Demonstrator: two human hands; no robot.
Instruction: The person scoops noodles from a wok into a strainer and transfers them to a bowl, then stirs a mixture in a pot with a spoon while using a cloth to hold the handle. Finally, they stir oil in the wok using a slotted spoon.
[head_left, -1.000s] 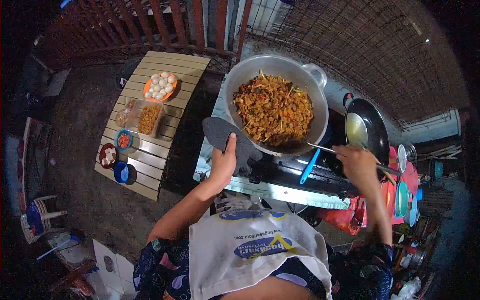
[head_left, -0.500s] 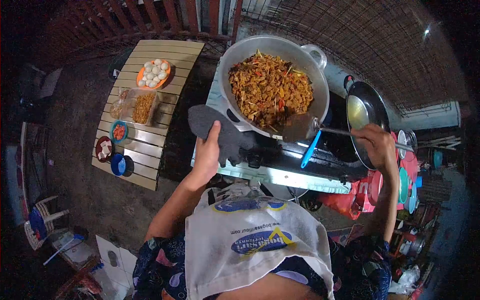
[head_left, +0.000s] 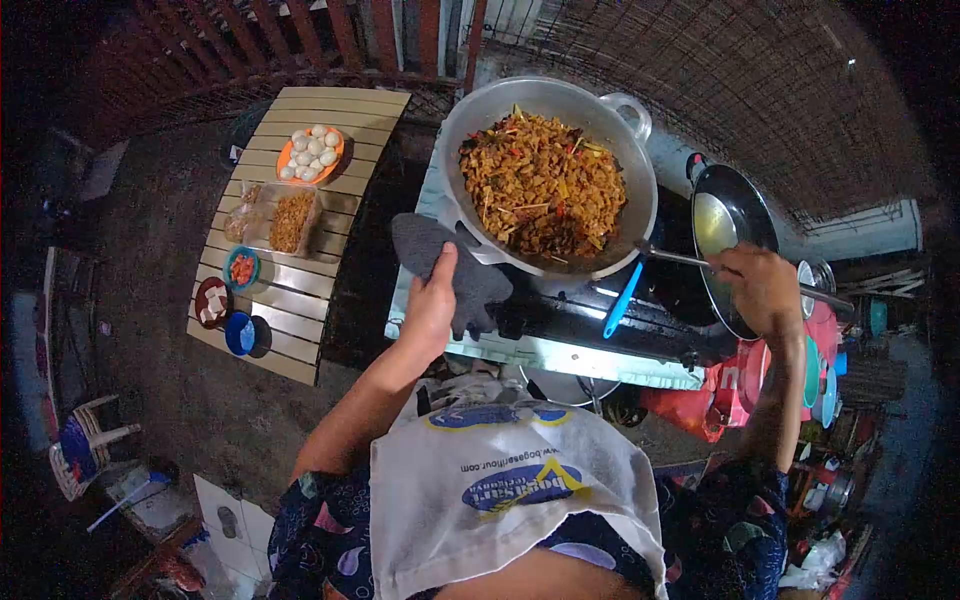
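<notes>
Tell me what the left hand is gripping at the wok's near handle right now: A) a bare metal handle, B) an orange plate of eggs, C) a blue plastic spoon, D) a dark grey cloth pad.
D. The left hand pinches a dark grey cloth pad against the near side of the big wok, while the right hand holds the long-handled metal spatula at the wok's rim.
</notes>
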